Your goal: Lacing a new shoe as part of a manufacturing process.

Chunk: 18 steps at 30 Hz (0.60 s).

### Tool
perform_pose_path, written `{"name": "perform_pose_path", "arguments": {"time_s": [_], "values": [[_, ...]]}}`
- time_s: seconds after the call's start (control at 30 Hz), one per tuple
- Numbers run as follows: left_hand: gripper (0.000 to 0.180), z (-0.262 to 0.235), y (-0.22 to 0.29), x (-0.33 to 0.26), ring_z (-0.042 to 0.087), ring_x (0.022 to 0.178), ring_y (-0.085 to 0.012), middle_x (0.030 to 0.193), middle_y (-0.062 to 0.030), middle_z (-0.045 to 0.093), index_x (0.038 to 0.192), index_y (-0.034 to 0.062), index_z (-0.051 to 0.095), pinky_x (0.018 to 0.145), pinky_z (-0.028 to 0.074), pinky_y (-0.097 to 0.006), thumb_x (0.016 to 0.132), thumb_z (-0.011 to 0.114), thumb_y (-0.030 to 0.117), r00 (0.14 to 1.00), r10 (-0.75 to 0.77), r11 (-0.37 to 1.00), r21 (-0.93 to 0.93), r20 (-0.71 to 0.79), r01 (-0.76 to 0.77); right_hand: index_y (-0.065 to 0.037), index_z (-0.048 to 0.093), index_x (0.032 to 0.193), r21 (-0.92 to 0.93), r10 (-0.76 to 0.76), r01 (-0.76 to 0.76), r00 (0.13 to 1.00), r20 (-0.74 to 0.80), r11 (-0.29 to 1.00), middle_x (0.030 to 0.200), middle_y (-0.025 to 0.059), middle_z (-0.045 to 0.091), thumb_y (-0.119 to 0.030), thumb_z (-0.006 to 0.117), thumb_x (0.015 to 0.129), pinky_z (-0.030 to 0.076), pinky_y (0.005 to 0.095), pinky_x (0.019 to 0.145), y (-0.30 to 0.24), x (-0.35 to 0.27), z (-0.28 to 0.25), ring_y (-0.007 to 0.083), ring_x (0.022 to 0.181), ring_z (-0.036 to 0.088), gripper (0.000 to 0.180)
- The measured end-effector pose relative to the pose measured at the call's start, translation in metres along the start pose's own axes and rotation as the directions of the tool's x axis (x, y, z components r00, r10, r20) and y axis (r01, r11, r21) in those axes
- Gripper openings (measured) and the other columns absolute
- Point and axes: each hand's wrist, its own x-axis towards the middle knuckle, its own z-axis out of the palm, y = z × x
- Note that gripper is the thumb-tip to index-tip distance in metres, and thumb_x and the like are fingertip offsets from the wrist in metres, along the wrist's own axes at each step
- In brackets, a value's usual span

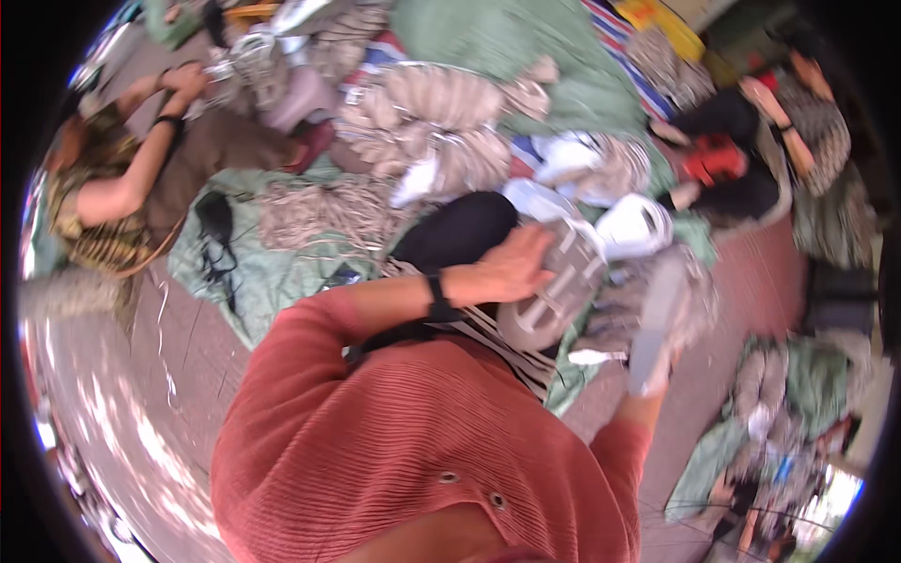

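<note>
My left hand (511, 269), with a black band at its wrist, lies with fingers stretched over a beige-grey, shoe-shaped piece (554, 298) with pale raised bars, on or by my lap. On the right, my right hand (663, 373) grips the lower end of a long, light grey, sole-shaped piece (654, 314). That piece is blurred and hides most of its fingers. Just beyond both hands lie a white shoe-like piece (633, 227) and a bluish-white one (540, 200). Beige-grey bundled pieces (615, 314) lie between my hands.
Beige bundles (422, 103) are heaped ahead on green sheeting (469, 38). Coworkers sit at the left (113, 188) and right (760, 141). Tangled beige strips (324, 211) and a black object with cords (216, 230) lie at left. Another pile (770, 403) is at lower right.
</note>
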Motion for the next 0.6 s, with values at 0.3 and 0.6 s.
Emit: {"name": "perform_pose_path", "arguments": {"time_s": [0.3,0.6], "values": [[0.075,0.012,-0.007,0.038,0.038,0.117,-0.0443,0.125,-0.0284,0.036,0.137,0.0039,0.019,0.097,0.034,-0.047,0.083,0.054,0.042,0.908,-0.383,0.919,-0.031,0.168,0.393,-0.008,0.036,0.134,-0.117,-0.123,0.123,0.992,0.007,0.985,0.133,0.0109,0.042,-0.04,0.037,0.093,0.038,0.0379,0.098,0.0,-0.071,-0.185,0.026,0.117,0.045,0.051],[0.035,-0.015,-0.037,0.078,0.051,0.082,-0.0156,0.086,-0.009,0.058,0.104,-0.0013,0.055,0.073,0.044,-0.032,0.084,0.048,0.027,0.914,-0.401,0.549,-0.814,-0.057,0.19,-0.009,0.031,0.137,-0.191,-0.385,0.345,0.891,-0.242,0.919,0.138,0.0112,0.036,-0.039,0.035,0.094,0.034,0.0372,0.102,0.0,-0.046,-0.174,0.0273,0.122,0.04,0.053]]}}
